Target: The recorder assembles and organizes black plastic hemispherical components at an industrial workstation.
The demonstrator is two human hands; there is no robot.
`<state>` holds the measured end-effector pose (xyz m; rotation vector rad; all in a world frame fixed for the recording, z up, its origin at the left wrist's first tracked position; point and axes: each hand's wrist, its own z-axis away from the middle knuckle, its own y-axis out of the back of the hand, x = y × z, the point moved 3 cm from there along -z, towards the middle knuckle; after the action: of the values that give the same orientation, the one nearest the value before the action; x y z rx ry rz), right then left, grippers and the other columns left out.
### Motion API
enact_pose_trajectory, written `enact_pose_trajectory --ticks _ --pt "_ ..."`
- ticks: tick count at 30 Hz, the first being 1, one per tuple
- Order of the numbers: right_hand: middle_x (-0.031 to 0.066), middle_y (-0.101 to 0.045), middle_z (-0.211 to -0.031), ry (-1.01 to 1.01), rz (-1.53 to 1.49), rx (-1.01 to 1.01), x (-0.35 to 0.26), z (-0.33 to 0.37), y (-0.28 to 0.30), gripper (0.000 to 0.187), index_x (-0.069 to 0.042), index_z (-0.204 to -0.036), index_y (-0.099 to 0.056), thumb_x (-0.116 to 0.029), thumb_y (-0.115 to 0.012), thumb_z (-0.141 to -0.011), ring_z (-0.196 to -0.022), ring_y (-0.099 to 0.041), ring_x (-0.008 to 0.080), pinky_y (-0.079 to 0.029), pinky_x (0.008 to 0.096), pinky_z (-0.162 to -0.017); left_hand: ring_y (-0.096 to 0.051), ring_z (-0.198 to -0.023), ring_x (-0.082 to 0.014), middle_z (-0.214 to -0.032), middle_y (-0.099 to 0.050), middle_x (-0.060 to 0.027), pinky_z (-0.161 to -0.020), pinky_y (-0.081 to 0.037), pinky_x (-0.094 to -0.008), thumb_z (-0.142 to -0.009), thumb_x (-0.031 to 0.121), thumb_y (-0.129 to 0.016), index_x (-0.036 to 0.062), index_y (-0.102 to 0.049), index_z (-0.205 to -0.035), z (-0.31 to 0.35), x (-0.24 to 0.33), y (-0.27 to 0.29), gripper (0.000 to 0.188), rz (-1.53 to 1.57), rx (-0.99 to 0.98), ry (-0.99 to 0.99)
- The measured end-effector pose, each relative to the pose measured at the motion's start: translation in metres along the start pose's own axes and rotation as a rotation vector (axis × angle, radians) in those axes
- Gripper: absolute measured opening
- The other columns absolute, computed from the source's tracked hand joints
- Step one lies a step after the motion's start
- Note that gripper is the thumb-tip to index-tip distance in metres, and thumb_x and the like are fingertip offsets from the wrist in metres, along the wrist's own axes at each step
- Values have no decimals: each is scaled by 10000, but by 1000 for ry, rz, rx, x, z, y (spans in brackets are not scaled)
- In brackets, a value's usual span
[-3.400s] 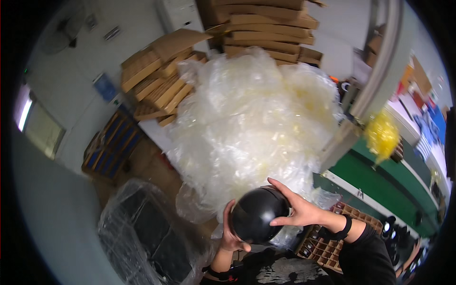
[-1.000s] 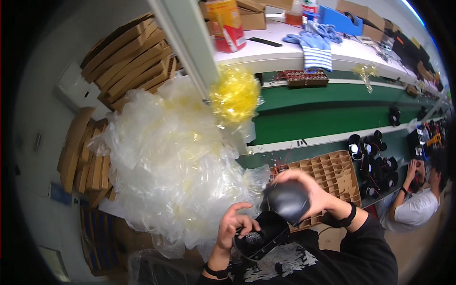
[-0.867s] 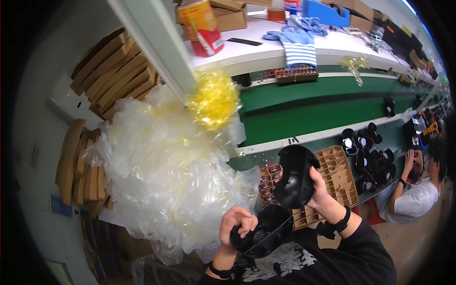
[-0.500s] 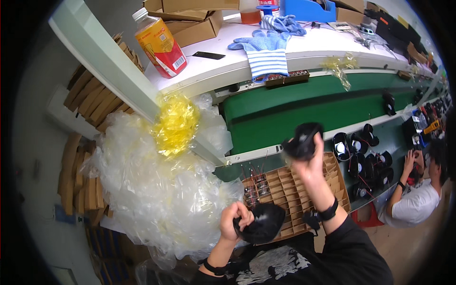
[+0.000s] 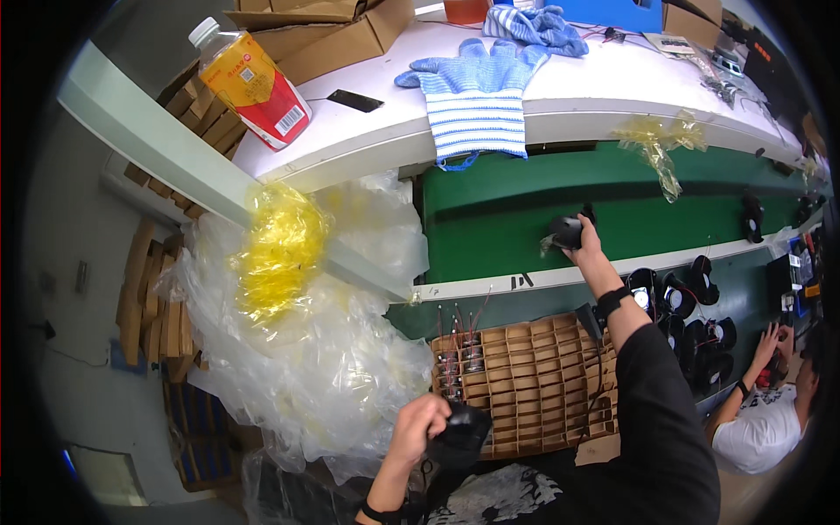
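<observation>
Green belt [image 5: 499, 197], black shell [image 5: 567, 233] in right hand [image 5: 589, 247]

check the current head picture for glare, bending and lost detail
Head view: bright glints on the clear plastic heap and yellow plastic bundle; head view: the front edge of the white shelf bows and the corners go black, fisheye fashion; head view: the black shell in the left hand is too dark to show fine detail.

I have the right arm [image 5: 661, 385] stretched far forward, right grip [image 5: 584, 238] curled; my left grip [image 5: 422, 427] sits low, fingers [image 5: 436, 415] bent.
</observation>
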<state>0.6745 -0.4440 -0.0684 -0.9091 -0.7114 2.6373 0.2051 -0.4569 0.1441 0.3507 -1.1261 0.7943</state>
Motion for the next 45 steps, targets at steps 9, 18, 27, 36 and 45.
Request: enact_pose_trajectory --ticks 9,18,27,36,45 --pt "60 -576 -1118 -24 104 -505 33 252 -54 430 -75 -1211 -453 -249 -626 -858 -1021 -568 179 -462 349 -869 -604 -474 -315 -498 -562 -157 -524 -506 -366 -778 576 -603 22 -535 -849 -86 58 -75 563 -1312 325 -528" --pt "86 -510 -1197 18 40 -543 46 232 -70 553 -35 -1291 -359 -156 -645 -833 -1072 -524 206 -406 355 -945 -591 -504 -316 -577 -592 -149 -498 -468 -409 -894 212 -500 65 -572 -641 -78 42 -85 300 -1351 139 -728" --pt "286 -366 -1296 678 967 627 -55 -21 -7 1077 -69 -1363 -292 -510 -824 -537 -1178 -401 420 -359 472 -988 -588 -585 -324 -617 -579 -155 -546 -456 -364 -903 187 -464 16 -581 -670 19 180 -2 311 -970 539 -569" --pt "264 -324 -1348 1337 1247 44 -12 54 -13 802 -8 -1348 -322 -250 -756 -718 -1248 -334 399 -319 449 -1018 -595 -600 -324 -584 -588 -165 -583 -447 -383 -907 391 -490 20 -663 -728 2 193 83 446 -1081 1045 -258" --pt "238 -445 -1302 -310 909 -1267 107 347 -1 683 -59 -1435 -132 -477 -364 -947 -1094 -558 312 -478 390 -919 -473 -515 -127 -561 -482 -22 -489 -352 -265 -906 380 -530 30 -533 -631 18 87 84 446 -373 339 -874"
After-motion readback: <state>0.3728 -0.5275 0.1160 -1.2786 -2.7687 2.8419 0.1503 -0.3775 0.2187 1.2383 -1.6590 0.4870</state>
